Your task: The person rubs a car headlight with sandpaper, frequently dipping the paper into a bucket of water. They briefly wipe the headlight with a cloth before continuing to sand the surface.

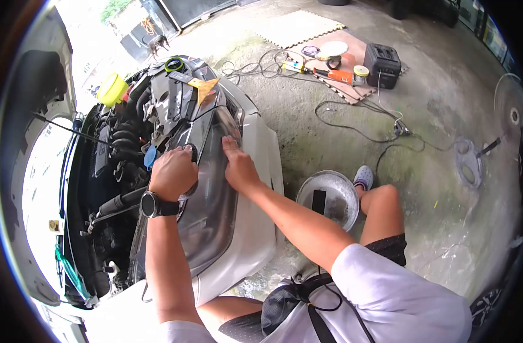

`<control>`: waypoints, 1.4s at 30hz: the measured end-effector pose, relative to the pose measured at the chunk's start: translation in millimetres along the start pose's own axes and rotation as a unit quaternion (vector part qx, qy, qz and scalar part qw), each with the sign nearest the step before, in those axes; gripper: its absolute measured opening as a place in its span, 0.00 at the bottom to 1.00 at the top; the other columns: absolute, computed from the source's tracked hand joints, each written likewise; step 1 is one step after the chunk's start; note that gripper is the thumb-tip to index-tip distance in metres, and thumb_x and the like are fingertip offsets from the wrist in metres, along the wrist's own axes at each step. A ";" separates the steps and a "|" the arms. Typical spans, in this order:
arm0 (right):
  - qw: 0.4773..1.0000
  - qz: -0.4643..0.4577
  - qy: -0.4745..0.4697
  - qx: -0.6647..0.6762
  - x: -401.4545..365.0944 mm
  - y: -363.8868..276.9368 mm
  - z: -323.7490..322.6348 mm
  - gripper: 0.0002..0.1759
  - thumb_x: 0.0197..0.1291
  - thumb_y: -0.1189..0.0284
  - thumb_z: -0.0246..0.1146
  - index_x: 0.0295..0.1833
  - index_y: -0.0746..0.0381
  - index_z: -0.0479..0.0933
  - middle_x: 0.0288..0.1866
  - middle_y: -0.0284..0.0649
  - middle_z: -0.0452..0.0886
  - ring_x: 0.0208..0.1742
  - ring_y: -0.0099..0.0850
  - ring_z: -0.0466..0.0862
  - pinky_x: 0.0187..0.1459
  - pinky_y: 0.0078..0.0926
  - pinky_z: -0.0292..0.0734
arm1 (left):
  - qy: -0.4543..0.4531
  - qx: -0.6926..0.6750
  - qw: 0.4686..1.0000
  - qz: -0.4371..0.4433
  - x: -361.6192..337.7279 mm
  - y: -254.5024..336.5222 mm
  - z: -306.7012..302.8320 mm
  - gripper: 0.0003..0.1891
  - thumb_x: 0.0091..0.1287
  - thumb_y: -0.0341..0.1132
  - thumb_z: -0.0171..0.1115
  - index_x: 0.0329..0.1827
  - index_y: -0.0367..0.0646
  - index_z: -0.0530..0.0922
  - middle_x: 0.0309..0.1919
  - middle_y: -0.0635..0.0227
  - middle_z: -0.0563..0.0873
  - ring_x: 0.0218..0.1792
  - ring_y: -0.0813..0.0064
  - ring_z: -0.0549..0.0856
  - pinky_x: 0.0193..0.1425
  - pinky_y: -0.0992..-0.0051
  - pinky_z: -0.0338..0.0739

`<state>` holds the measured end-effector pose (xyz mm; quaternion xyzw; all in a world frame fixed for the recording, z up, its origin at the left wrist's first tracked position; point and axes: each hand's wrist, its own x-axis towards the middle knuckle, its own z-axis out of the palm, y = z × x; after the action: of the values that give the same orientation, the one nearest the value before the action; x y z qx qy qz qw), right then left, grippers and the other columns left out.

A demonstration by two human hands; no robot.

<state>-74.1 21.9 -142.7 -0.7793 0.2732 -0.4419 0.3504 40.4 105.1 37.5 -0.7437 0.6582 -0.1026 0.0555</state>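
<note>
A large headlight [207, 223] with a hazy lens sits at the front corner of a white car. My left hand [173, 170], with a dark watch on the wrist, is closed at the headlight's inner edge. A dark edge shows by its fingers, but what they grip is hidden. On the outer side of the lens rests my right hand [239, 166], fingers stretched forward along the surface. Beside the left hand is a blue cap [150, 156]. A yellow-orange scraper-like piece [203, 88] lies farther forward on the car, near a roll of green tape [174, 64].
The raised hood [47, 103] and its prop rod are at left. A yellow container [111, 90] stands over the engine bay. On the floor are a basin [344, 191] holding a dark flat object, a black box [382, 64], cables, an orange tool [340, 76] and a fan [513, 117].
</note>
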 end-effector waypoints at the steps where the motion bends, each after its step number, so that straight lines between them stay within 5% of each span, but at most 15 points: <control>1: 0.999 0.029 0.027 0.016 -2.5 -6.7 4.6 0.40 0.55 0.90 0.51 0.78 0.75 0.64 0.79 0.66 0.67 0.81 0.58 0.67 0.81 0.47 0.64 | -0.019 0.007 1.000 -0.013 0.3 4.5 -5.7 0.17 0.63 0.35 0.59 0.50 0.32 0.84 0.46 0.47 0.89 0.50 0.48 0.89 0.58 0.55 0.83; 6: 1.000 -0.011 0.015 0.020 -77.2 -48.6 2.7 0.39 0.56 0.91 0.48 0.78 0.74 0.65 0.79 0.64 0.67 0.81 0.56 0.68 0.81 0.45 0.64 | -0.014 0.025 1.000 -0.002 1.3 1.5 -2.0 0.20 0.64 0.36 0.59 0.54 0.32 0.84 0.48 0.48 0.90 0.51 0.49 0.89 0.59 0.56 0.83; 14: 0.995 0.066 0.055 0.043 -16.5 -10.0 5.0 0.41 0.55 0.91 0.50 0.79 0.72 0.65 0.78 0.65 0.68 0.80 0.57 0.68 0.80 0.47 0.65 | 0.001 0.001 1.000 -0.026 -1.4 -5.2 -5.0 0.19 0.64 0.33 0.59 0.57 0.39 0.84 0.52 0.52 0.90 0.56 0.51 0.88 0.61 0.56 0.83; 18: 0.989 0.047 -0.080 0.119 -71.4 -37.4 -56.6 0.39 0.57 0.91 0.50 0.78 0.70 0.68 0.77 0.62 0.72 0.76 0.50 0.76 0.74 0.36 0.74 | -0.020 -0.024 0.997 -0.068 -1.3 -6.3 -11.1 0.18 0.65 0.34 0.63 0.57 0.40 0.86 0.61 0.51 0.87 0.60 0.52 0.86 0.63 0.57 0.82; 19: 0.962 0.093 -0.159 0.202 -79.8 -39.8 -75.4 0.38 0.59 0.92 0.48 0.78 0.69 0.68 0.78 0.61 0.71 0.75 0.44 0.79 0.73 0.30 0.74 | 0.079 0.019 0.996 -0.039 -3.0 -3.1 -12.0 0.19 0.66 0.38 0.67 0.58 0.40 0.86 0.62 0.51 0.86 0.62 0.51 0.85 0.64 0.57 0.81; 20: 0.969 0.053 -0.039 0.240 -88.3 -20.0 -69.6 0.34 0.62 0.89 0.49 0.76 0.67 0.72 0.74 0.55 0.79 0.65 0.33 0.86 0.67 0.20 0.76 | 0.179 0.064 0.982 -0.008 -3.4 0.9 -15.6 0.21 0.66 0.42 0.71 0.59 0.40 0.87 0.63 0.51 0.86 0.64 0.51 0.84 0.65 0.58 0.81; 21: 0.934 0.199 -0.059 0.290 -81.4 -26.0 -97.9 0.28 0.65 0.86 0.49 0.71 0.67 0.75 0.66 0.48 0.84 0.57 0.33 0.88 0.65 0.25 0.80 | 0.174 0.071 0.982 -0.007 -3.7 7.3 -22.5 0.21 0.66 0.42 0.71 0.59 0.40 0.87 0.63 0.51 0.86 0.64 0.51 0.84 0.65 0.58 0.81; 22: 0.756 0.320 0.066 0.568 -78.8 -26.1 -102.0 0.21 0.67 0.83 0.51 0.64 0.65 0.76 0.58 0.43 0.83 0.54 0.33 0.86 0.64 0.38 0.84 | 0.229 0.080 0.970 -0.002 -5.0 16.1 -31.9 0.23 0.65 0.45 0.73 0.59 0.40 0.86 0.64 0.52 0.85 0.64 0.51 0.84 0.66 0.58 0.80; 24: 0.643 0.325 0.107 0.685 -74.7 -21.8 -138.4 0.16 0.68 0.82 0.54 0.59 0.62 0.74 0.57 0.44 0.82 0.56 0.38 0.85 0.63 0.52 0.84 | 0.311 0.055 0.949 0.017 -10.2 43.0 -53.9 0.23 0.65 0.43 0.75 0.60 0.40 0.86 0.62 0.53 0.86 0.62 0.52 0.84 0.65 0.58 0.80; 28: 0.577 0.296 0.086 0.756 -81.9 -13.6 -175.1 0.15 0.68 0.81 0.59 0.58 0.61 0.72 0.56 0.43 0.84 0.57 0.38 0.86 0.65 0.52 0.83 | 0.205 -0.096 0.973 0.036 -30.8 107.0 -50.4 0.28 0.62 0.40 0.80 0.62 0.35 0.83 0.61 0.52 0.87 0.59 0.53 0.87 0.60 0.60 0.83; 31: 0.517 0.283 0.059 0.806 -95.6 -27.0 -187.3 0.17 0.68 0.80 0.62 0.59 0.59 0.70 0.59 0.43 0.82 0.61 0.37 0.84 0.65 0.50 0.82 | 0.134 -0.503 0.852 -0.048 -54.0 175.2 -4.2 0.32 0.65 0.44 0.80 0.67 0.33 0.80 0.62 0.55 0.88 0.59 0.66 0.87 0.58 0.66 0.83; 34: 0.556 0.313 -0.013 0.770 -119.2 -35.7 -175.2 0.15 0.72 0.78 0.60 0.62 0.59 0.76 0.60 0.41 0.83 0.61 0.34 0.84 0.63 0.46 0.82 | 0.060 -0.723 0.673 -0.140 -65.9 218.4 31.7 0.25 0.73 0.41 0.74 0.66 0.33 0.82 0.59 0.62 0.89 0.53 0.79 0.85 0.56 0.76 0.81; 36: 0.545 0.307 -0.045 0.779 -128.7 -29.8 -172.7 0.15 0.73 0.76 0.61 0.63 0.60 0.77 0.61 0.40 0.82 0.62 0.31 0.83 0.60 0.42 0.81 | 0.097 -0.738 0.639 -0.196 -66.7 235.2 42.8 0.12 0.79 0.35 0.66 0.52 0.33 0.88 0.55 0.64 0.90 0.49 0.82 0.85 0.56 0.78 0.80; 40: 0.811 0.267 -0.143 0.500 -120.9 21.2 -187.3 0.17 0.71 0.70 0.64 0.62 0.64 0.79 0.47 0.38 0.88 0.47 0.26 0.88 0.47 0.27 0.81 | 0.090 -0.639 0.734 -0.214 -53.8 201.6 38.7 0.10 0.79 0.27 0.59 0.59 0.36 0.77 0.42 0.60 0.92 0.38 0.73 0.90 0.39 0.76 0.84; 42: 0.911 0.180 -0.083 0.361 -109.9 73.4 -210.5 0.14 0.73 0.69 0.64 0.59 0.64 0.80 0.52 0.40 0.87 0.52 0.27 0.87 0.56 0.29 0.82 | 0.096 -0.443 0.865 -0.216 -39.9 164.0 33.4 0.11 0.77 0.26 0.59 0.59 0.36 0.73 0.32 0.60 0.90 0.28 0.70 0.90 0.28 0.72 0.81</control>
<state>-318.5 -5.8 -178.6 -0.5711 0.2011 -0.3737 0.7026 -115.3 122.0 -33.8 -0.8002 0.4596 0.1193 -0.3663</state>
